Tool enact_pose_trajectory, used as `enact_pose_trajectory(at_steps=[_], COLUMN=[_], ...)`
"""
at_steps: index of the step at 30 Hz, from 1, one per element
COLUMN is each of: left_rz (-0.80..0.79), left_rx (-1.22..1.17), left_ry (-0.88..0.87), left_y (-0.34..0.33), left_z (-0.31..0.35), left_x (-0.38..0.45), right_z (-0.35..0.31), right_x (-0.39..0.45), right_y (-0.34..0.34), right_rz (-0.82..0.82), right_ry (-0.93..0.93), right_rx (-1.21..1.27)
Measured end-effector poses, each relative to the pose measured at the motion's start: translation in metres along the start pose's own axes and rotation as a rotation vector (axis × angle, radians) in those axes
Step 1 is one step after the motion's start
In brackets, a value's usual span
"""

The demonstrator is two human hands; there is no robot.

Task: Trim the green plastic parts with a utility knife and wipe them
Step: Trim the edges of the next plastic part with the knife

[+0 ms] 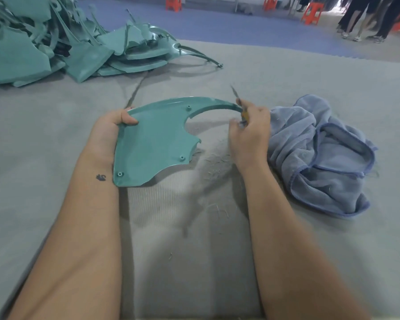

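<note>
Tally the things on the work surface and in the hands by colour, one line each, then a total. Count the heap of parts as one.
Green: 2, the plastic part held in the left hand and the heap of parts at far left.
Blue: 1, the crumpled cloth.
Yellow-handled: 1, the knife in the right hand.
Total: 4

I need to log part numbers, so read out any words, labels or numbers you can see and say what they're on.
No readable text anywhere.
Teal green plastic part: holes only, no markings.
Small dark mark on left forearm: a shape, not letters.
Crumpled blue cloth: no label visible.
</note>
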State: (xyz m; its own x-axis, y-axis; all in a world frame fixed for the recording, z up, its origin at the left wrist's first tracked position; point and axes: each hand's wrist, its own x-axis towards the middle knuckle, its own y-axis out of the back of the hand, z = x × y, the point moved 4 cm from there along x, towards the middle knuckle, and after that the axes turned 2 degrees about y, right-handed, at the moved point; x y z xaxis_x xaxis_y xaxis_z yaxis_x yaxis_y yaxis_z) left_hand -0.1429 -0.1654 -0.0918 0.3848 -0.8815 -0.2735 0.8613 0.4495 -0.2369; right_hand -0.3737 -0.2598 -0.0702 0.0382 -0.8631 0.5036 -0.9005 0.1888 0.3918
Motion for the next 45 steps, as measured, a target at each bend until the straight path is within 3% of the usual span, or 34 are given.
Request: enact_pose_trajectory(at_steps=[3, 7, 14, 17, 19, 21, 25, 29, 33, 39, 42, 45], left_rz=[-0.093, -0.26, -0.241, -0.183, -0.153, -0.134, -0.114, -0.072, -0.053, -0.123, -0.049, 0.001], left_rx=[-0.084, -0.28, -1.055, -1.195, -1.07, -0.786, -0.211, 0.122, 0.336, 0.622, 0.673, 0.63], left_ry=[-0.008, -0.028, -0.225, -0.205, -0.177, -0.107, -0.059, -0.141, -0.22, -0.387, -0.445, -0.452], left_y=[0.004, -0.003, 0.01, 0.009, 0.002, -0.011, -0.048, -0.075, -0.078, -0.086, -0.085, -0.081], left_z=[-0.001, 0.002, 0.007, 0.005, 0.005, 0.003, -0.002, -0.012, -0.015, -0.02, -0.016, -0.013], left_x=[0.0, -0.005, 0.009, 0.02, 0.024, 0.024, 0.016, 0.011, 0.015, 0.003, 0.004, 0.001], right_z=[0.002, 0.001, -0.035, -0.04, -0.034, -0.026, -0.014, -0.02, -0.03, -0.015, -0.013, -0.016], right_x=[-0.001, -0.001, -0.01, -0.015, -0.016, -0.015, -0.01, -0.017, -0.028, -0.02, -0.02, -0.02], right_y=[-0.003, 0.005, 0.011, 0.006, 0.001, -0.001, -0.006, -0.022, -0.036, -0.026, -0.022, -0.023], right_rz=[-0.027, 0.082, 0.152, 0.127, 0.091, 0.078, -0.042, -0.242, -0.328, -0.162, -0.169, -0.212], right_ry=[-0.012, 0.055, 0.341, 0.297, 0.148, 0.009, -0.227, -0.302, -0.285, -0.394, -0.387, -0.279], right_rx=[-0.02, -0.047, -0.258, -0.302, -0.348, -0.346, 0.06, 0.307, 0.461, 0.538, 0.597, 0.459])
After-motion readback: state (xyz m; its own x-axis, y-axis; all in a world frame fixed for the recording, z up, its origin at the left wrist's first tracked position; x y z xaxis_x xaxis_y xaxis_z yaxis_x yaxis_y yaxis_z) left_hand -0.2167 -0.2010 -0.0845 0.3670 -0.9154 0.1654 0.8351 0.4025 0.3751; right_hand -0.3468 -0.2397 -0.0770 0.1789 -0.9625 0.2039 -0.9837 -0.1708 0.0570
